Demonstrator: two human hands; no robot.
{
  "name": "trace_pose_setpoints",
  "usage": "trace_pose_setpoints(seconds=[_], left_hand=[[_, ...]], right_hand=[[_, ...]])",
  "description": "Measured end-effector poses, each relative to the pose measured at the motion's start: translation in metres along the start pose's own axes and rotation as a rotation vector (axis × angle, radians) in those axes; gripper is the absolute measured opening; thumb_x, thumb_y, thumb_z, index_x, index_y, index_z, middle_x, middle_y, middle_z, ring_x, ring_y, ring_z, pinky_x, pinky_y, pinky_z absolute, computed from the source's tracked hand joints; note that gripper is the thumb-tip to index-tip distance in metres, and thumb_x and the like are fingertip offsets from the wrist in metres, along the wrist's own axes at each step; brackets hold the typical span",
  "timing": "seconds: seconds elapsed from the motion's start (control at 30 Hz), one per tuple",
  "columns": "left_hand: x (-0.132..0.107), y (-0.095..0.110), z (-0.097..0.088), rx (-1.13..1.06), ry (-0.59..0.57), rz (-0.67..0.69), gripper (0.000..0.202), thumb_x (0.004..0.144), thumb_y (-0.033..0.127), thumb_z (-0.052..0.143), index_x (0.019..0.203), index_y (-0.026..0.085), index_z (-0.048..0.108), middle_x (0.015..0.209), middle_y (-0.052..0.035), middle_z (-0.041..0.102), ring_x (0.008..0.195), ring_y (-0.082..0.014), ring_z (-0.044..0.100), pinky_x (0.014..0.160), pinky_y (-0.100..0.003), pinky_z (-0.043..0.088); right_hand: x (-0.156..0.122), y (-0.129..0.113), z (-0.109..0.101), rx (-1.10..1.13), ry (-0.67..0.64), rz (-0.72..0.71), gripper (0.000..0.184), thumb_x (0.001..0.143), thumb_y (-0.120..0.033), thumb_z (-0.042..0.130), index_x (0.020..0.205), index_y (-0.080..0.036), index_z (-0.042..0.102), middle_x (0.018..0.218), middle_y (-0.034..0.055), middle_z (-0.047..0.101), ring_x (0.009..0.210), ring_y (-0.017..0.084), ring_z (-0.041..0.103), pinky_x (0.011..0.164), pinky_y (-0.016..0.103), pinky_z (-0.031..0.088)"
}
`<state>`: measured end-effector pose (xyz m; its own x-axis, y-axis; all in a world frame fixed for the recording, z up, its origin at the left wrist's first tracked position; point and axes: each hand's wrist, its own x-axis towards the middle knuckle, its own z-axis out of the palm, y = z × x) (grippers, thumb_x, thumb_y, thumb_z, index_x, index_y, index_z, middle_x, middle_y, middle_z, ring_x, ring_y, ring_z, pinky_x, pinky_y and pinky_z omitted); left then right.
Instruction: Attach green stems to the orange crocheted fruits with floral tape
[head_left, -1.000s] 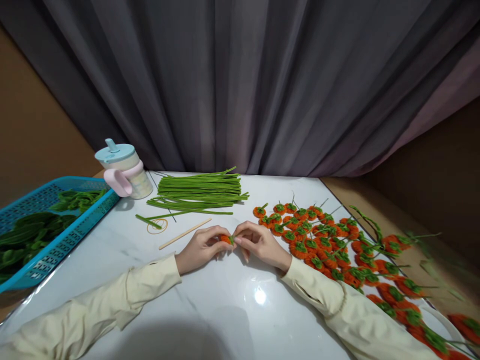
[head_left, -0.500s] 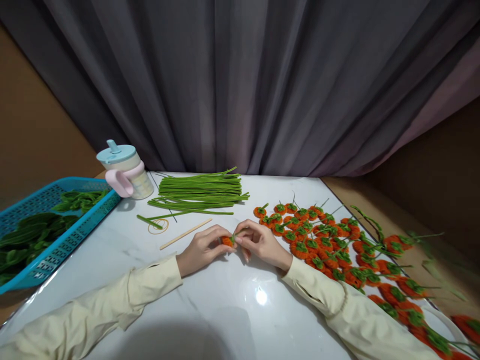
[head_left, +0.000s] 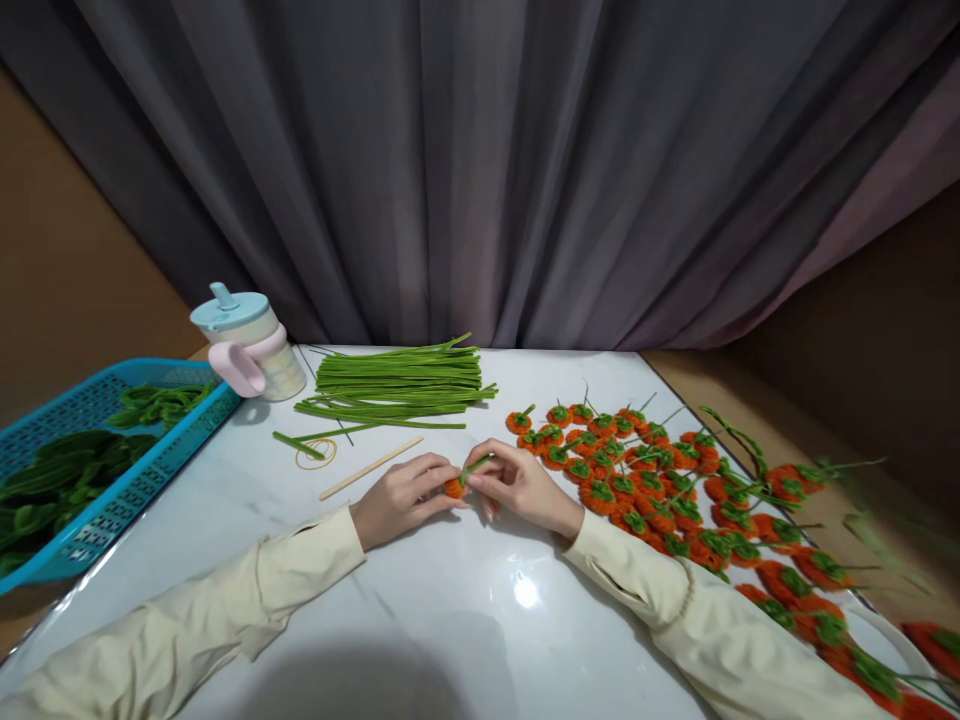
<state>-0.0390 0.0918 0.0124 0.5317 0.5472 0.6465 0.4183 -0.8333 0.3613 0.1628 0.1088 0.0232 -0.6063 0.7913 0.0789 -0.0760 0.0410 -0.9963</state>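
My left hand [head_left: 409, 497] is closed round a small orange pipe-cleaner fruit [head_left: 454, 488], most of it covered by the fingers. At its top, my right hand [head_left: 521, 485] pinches the green pipe-cleaner stem [head_left: 478, 464], which slants up to the right between thumb and forefinger. Both hands meet just above the white marbled table [head_left: 420, 610]. Many finished-looking orange fruits with green tops [head_left: 600, 494] lie beside my right hand and forearm. Left of my left hand rests a thin wooden stick [head_left: 371, 468].
A bundle of green pipe cleaners [head_left: 397, 375] lies at the back, with a rubber band [head_left: 316, 455] nearer the front. At the left are a lidded cup with a pink handle [head_left: 281, 365] and a blue basket [head_left: 150, 470] of green leaf shapes. A grey curtain [head_left: 450, 170] hangs behind.
The green stem on the fruit now shows more, slanting up to the right between my right fingers. My fingers have shifted slightly; both hands stay in the same place.
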Motion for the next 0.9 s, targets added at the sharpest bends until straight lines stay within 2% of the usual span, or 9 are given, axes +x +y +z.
trace_pose_setpoints(seconds=[0.1, 0.27, 0.47, 0.53, 0.7, 0.77, 0.9], left_hand=[[0.0, 0.001, 0.0, 0.018, -0.034, 0.003, 0.024, 0.087, 0.034, 0.056, 0.103, 0.015, 0.056, 0.088, -0.0081, 0.062, 0.072, -0.0136, 0.059, 0.064, -0.022, 0.05], [0.002, 0.001, 0.0, -0.073, -0.062, -0.035, 0.02, 0.087, 0.033, 0.056, 0.097, 0.015, 0.057, 0.083, -0.0058, 0.059, 0.071, -0.0129, 0.057, 0.065, -0.022, 0.048], [0.003, 0.003, 0.001, -0.221, -0.004, -0.097, 0.019, 0.087, 0.033, 0.058, 0.093, 0.015, 0.061, 0.08, -0.0057, 0.06, 0.068, -0.0125, 0.056, 0.063, -0.022, 0.047], [0.004, 0.006, 0.002, -0.312, 0.002, -0.199, 0.021, 0.084, 0.036, 0.06, 0.087, 0.015, 0.063, 0.077, -0.0047, 0.06, 0.067, -0.0127, 0.056, 0.062, -0.023, 0.047], [0.009, 0.014, 0.004, -0.829, -0.03, -0.692, 0.032, 0.077, 0.044, 0.065, 0.079, 0.013, 0.056, 0.067, -0.0013, 0.058, 0.045, -0.0082, 0.05, 0.041, -0.02, 0.043], [0.01, 0.014, 0.004, -0.965, -0.045, -0.769, 0.036, 0.076, 0.046, 0.066, 0.081, 0.013, 0.053, 0.064, -0.0007, 0.059, 0.041, -0.0078, 0.05, 0.037, -0.019, 0.04], [0.011, 0.012, 0.003, -1.077, -0.071, -0.78, 0.035, 0.079, 0.045, 0.064, 0.083, 0.013, 0.05, 0.066, -0.0017, 0.062, 0.04, -0.0066, 0.05, 0.037, -0.017, 0.038]], right_hand=[[0.0, 0.001, 0.0, -0.013, -0.002, -0.008, 0.03, 0.079, -0.042, 0.065, 0.086, -0.016, 0.052, 0.059, -0.0034, 0.058, 0.042, 0.007, 0.049, 0.043, 0.02, 0.04], [0.001, 0.001, -0.001, -0.023, -0.006, -0.001, 0.029, 0.079, -0.041, 0.065, 0.087, -0.016, 0.053, 0.06, -0.0027, 0.059, 0.044, 0.008, 0.049, 0.045, 0.02, 0.04], [0.001, 0.001, -0.002, 0.019, -0.058, 0.023, 0.03, 0.079, -0.04, 0.066, 0.088, -0.015, 0.053, 0.065, 0.0003, 0.063, 0.046, 0.008, 0.052, 0.045, 0.019, 0.041], [0.001, -0.001, -0.003, 0.036, -0.069, 0.04, 0.031, 0.078, -0.041, 0.067, 0.086, -0.014, 0.053, 0.065, 0.0014, 0.064, 0.045, 0.008, 0.052, 0.045, 0.019, 0.042], [0.002, -0.003, -0.004, 0.067, -0.074, 0.068, 0.034, 0.074, -0.043, 0.071, 0.081, -0.014, 0.054, 0.065, 0.003, 0.066, 0.044, 0.008, 0.053, 0.044, 0.02, 0.042], [0.001, -0.003, -0.004, 0.081, -0.074, 0.079, 0.034, 0.073, -0.043, 0.071, 0.081, -0.014, 0.054, 0.067, 0.004, 0.067, 0.044, 0.008, 0.055, 0.044, 0.02, 0.042], [0.001, -0.004, -0.005, 0.114, -0.083, 0.091, 0.035, 0.073, -0.042, 0.071, 0.082, -0.014, 0.053, 0.069, 0.0049, 0.068, 0.048, 0.011, 0.06, 0.047, 0.021, 0.045]])
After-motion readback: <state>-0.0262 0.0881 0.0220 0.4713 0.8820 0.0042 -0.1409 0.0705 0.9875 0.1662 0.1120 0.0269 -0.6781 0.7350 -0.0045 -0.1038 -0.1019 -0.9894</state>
